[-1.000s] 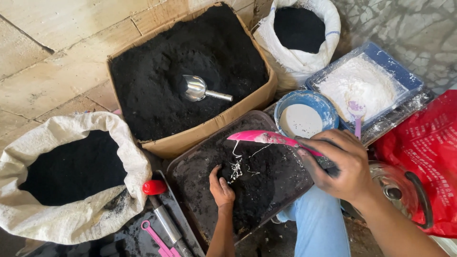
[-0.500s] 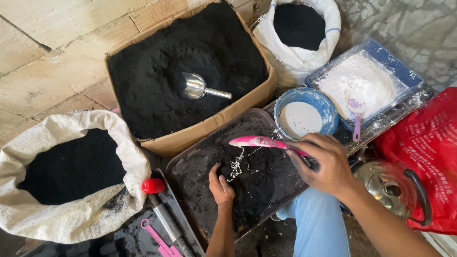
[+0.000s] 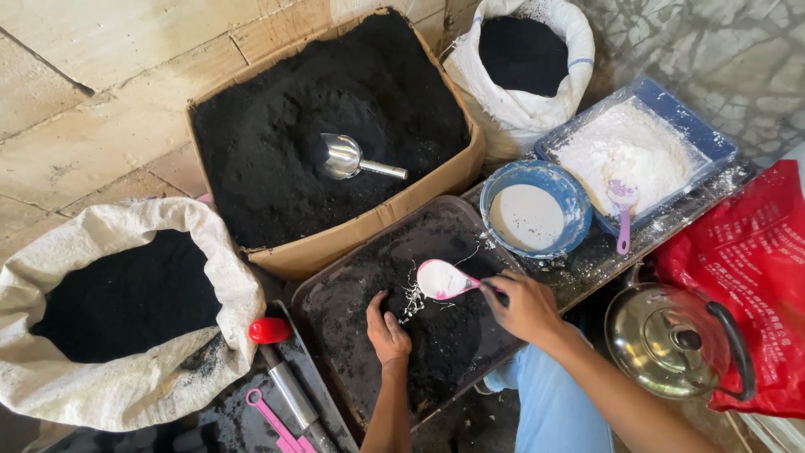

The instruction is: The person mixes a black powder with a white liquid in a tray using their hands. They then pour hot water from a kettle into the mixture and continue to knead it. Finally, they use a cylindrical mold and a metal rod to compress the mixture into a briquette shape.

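A dark tray of black powder lies on the floor in front of me. My left hand rests in the powder, fingers curled into it. My right hand grips the handle of a pink spoon whose bowl, coated with white liquid, hangs just above the tray's middle. White streaks lie on the powder beside my left hand. A blue bowl of white liquid stands just beyond the tray, at its far right.
A cardboard box of black powder holds a metal scoop. Two white sacks hold black powder. A blue tray holds white powder and a purple spoon. A metal kettle and a red bag are at right.
My right hand has lowered and drawn the pink spoon left and down, turning its bowl face up over the tray. My left hand has stayed in the powder.
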